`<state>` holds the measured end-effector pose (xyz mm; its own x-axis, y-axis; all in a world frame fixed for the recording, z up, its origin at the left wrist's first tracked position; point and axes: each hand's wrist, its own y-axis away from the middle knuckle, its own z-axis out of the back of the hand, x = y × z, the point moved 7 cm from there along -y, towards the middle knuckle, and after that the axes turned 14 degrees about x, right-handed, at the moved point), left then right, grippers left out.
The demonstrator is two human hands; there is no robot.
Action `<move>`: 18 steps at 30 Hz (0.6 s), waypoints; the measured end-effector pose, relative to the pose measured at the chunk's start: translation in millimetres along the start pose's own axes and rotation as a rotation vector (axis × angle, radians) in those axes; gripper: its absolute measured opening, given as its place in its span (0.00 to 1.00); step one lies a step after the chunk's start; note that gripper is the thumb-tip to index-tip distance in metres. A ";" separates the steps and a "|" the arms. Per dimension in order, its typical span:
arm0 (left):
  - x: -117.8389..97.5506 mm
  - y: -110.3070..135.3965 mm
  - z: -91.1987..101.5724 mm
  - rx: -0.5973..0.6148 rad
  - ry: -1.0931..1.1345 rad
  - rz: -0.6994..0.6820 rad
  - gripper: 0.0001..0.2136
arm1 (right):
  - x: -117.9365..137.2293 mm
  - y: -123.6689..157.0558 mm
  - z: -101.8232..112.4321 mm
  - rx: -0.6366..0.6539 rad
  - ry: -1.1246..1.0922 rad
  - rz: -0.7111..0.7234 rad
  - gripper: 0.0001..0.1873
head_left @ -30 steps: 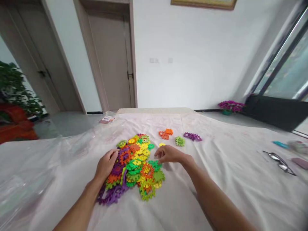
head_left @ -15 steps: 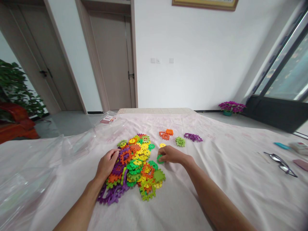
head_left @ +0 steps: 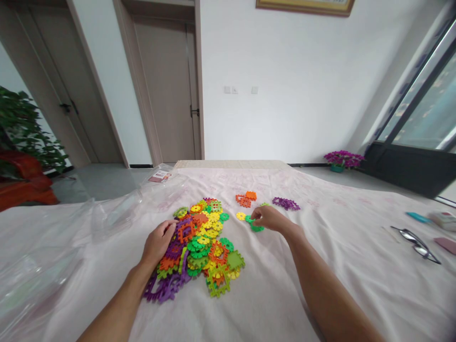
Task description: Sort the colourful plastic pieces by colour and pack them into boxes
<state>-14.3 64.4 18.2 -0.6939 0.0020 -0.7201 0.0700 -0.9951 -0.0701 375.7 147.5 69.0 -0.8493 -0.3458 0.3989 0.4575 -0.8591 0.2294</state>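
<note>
A heap of flat plastic interlocking pieces (head_left: 199,247), in purple, green, yellow and orange, lies on a pale pink sheet (head_left: 320,285). My left hand (head_left: 157,243) rests on the heap's left edge, fingers curled on the purple and orange pieces. My right hand (head_left: 272,219) is out past the heap's right side, pinched on a round green piece (head_left: 253,223). Beside it lies a single yellow piece (head_left: 241,216). Farther back sit small sorted groups: orange pieces (head_left: 245,198) and purple pieces (head_left: 286,204). A light green piece is mostly hidden behind my right hand.
A clear plastic bag (head_left: 117,211) lies crumpled at the left, with a small pink card (head_left: 159,176) beyond it. Glasses (head_left: 416,243), a teal object (head_left: 418,217) and small boxes (head_left: 445,219) lie at the right. Doors, a plant and a window surround the bed.
My right hand picked a green piece from the heap's right edge and carried it back and to the right, towards the sorted groups. My left hand stayed on the heap.
</note>
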 end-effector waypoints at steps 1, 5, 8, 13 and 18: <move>-0.8 0.4 0.2 0.000 0.002 0.001 0.19 | 0.1 0.9 2.0 -0.024 0.010 -0.004 0.11; -2.6 1.2 0.8 0.002 0.006 0.008 0.19 | 11.0 -0.3 -2.1 -0.020 0.004 0.034 0.11; -2.6 1.0 0.6 0.008 0.003 0.013 0.19 | 31.1 -4.0 -18.8 0.089 -0.070 0.133 0.13; -1.1 0.8 0.1 0.014 0.010 0.011 0.20 | 67.5 -5.1 -46.4 0.234 -0.135 0.255 0.14; -1.3 1.1 0.5 0.012 0.011 0.011 0.20 | 86.1 -5.2 -62.3 0.308 -0.094 0.320 0.19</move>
<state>-13.6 63.2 19.5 -0.6851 -0.0077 -0.7284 0.0690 -0.9961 -0.0544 283.9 98.8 46.8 -0.6311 -0.5278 0.5684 0.7623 -0.5573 0.3290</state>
